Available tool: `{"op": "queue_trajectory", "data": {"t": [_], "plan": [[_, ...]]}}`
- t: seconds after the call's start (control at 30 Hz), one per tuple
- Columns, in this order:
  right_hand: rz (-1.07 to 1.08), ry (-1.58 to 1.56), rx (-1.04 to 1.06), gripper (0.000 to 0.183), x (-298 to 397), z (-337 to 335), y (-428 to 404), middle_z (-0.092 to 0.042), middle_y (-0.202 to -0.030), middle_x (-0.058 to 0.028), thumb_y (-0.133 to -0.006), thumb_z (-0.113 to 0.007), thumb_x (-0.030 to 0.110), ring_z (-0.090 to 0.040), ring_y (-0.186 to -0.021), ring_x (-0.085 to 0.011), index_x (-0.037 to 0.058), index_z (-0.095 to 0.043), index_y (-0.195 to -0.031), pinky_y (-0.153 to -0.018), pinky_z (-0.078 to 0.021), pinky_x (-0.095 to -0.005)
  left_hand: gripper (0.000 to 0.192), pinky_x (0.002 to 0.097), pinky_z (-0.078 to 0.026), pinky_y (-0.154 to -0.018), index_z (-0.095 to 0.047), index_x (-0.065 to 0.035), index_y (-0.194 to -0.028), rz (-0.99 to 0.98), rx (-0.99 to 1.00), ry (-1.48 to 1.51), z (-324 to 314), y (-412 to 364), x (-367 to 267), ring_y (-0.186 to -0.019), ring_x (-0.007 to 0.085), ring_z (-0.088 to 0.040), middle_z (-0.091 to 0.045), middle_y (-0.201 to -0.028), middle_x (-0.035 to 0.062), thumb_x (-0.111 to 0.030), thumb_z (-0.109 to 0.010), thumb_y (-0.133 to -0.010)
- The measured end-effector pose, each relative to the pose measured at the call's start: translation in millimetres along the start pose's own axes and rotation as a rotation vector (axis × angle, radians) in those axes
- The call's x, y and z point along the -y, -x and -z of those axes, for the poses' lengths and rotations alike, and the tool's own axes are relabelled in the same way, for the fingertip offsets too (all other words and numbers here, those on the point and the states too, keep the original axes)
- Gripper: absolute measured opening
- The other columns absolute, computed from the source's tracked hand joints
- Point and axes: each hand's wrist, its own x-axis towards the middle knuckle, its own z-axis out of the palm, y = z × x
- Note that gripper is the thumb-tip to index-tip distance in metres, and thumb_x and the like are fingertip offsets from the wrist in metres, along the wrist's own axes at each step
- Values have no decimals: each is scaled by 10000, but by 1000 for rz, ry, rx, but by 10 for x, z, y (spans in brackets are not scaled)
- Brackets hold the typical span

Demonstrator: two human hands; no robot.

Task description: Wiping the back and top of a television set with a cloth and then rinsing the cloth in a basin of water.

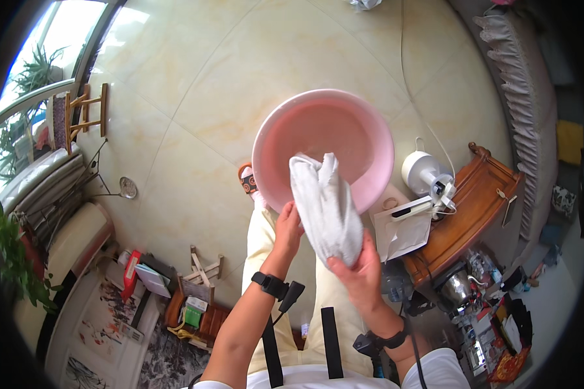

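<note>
A white cloth [323, 209], perhaps a towel or small garment, hangs in long folds between my hands. My left hand [288, 227] pinches its left edge. At the lower end, my right hand [360, 274] grips the fabric, thumb on top. The cloth's far end reaches over a round pink plastic basin [382, 141], which stands on the floor just in front of me. Cloudy water [331, 129] appears to lie in the basin. The cloth covers part of the basin's near rim.
Right of the basin are a white appliance [418, 167] with a cord and a wooden cabinet [482, 189]. A small folding stool [202, 272] is at left behind me. Pale tiles [214, 97] cover the floor. A slippered foot [248, 180] is beside the basin.
</note>
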Motion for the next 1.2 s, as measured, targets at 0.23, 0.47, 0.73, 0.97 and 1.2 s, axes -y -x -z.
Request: {"op": "queue_trajectory", "data": {"t": [0.23,0.47,0.73,0.97,1.2], "plan": [[-28,567,283,445,-315,341,-383,-597,-888,-114,-727,-664,114,-561,-813,-132,-16,-488,-1114,-724,-467,-291,489,415,-473,-871,-494,46,-1158,317,385,549,-206,-298,-458,-945,286,-589,-601,-1034,170,-375,-487,-910],[180,717,-79,353,-1450,1397,-2009,-603,-998,-164,-729,-576,62,-582,-931,-295,19,-528,-1076,-825,-451,-347,205,417,-451,-902,-525,14,-1036,225,-131,489,-84,-1095,-196,-970,247,-561,-589,-1008,126,-71,-559,-852],[490,1256,-232,425,-2255,1277,-2653,-553,-1019,-195,-739,-598,110,-534,-949,-377,48,-499,-1147,-806,-439,-451,574,495,-442,-870,-320,-41,-1278,159,-240,207,42,-1480,229,-1148,340,-416,-382,-1269,118,-159,-645,-820],[570,1086,-378,458,-2114,1368,-2334,-521,-1147,-173,-724,-516,-53,-505,-1055,-342,26,-504,-1175,-890,-428,-400,729,480,-462,-794,-307,-15,-1299,287,-164,114,-368,-1466,444,-1177,322,-382,-361,-1300,138,-317,-710,-772],[549,721,126,313,-1361,727,-1238,-542,-840,-95,-657,-658,-50,-565,-788,-277,45,-583,-946,-692,-461,-354,452,344,-520,-621,-510,-31,-1079,360,146,227,-328,-1197,42,-714,223,-609,-618,-877,109,-398,-617,-837]]}}
